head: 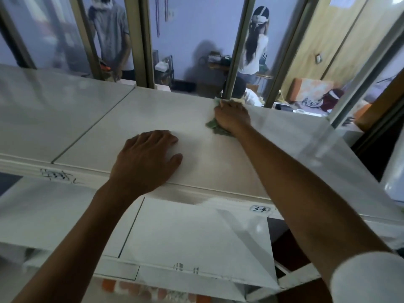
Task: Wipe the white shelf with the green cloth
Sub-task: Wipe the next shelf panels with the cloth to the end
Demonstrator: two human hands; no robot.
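- Up at centre right of the frame, the right hand sits on the green cloth, arm stretched nearly straight from the lower right corner, white sleeve at its near end.
- Its fingers curl down over the cloth, bunching it against the white shelf; the knuckles face the camera and the fingertips are hidden.
- The cloth is crumpled under the palm, with green showing at the hand's lower left edge and a paler bit at the fingertips near the shelf's far edge; its long axis seems to run from near to far, along the forearm's line.
- The left hand lies flat at frame centre, palm down on the shelf just inside the near edge, fingers straight and together, thumb splayed to the right, holding nothing.
- The two hands are apart, bare shelf between them.
- A handwritten label sits on the shelf's front edge, lower right of centre.
- Beyond the shelf, behind upright posts, two people stand in the upper frame.
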